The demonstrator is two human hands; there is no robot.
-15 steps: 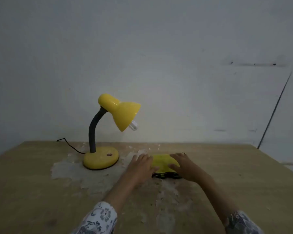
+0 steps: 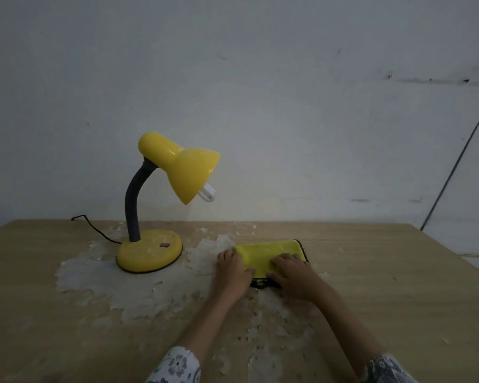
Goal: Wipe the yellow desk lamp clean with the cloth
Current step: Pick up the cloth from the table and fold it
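This looks like a simple room in a home, not a workshop or an office. A worn wooden table (image 2: 398, 299), with its top layer peeled off in pale patches (image 2: 127, 288), stands against a bare whitish wall (image 2: 260, 78) that has some dark marks and scratches. The yellow desk lamp (image 2: 161, 205) with its thin black cord (image 2: 94, 229) is a usual household thing, and the light in the room is dim.

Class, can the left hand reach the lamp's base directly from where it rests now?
Probably yes. The left hand lies on the cloth's left edge, and only bare, peeling table separates it from the lamp base.
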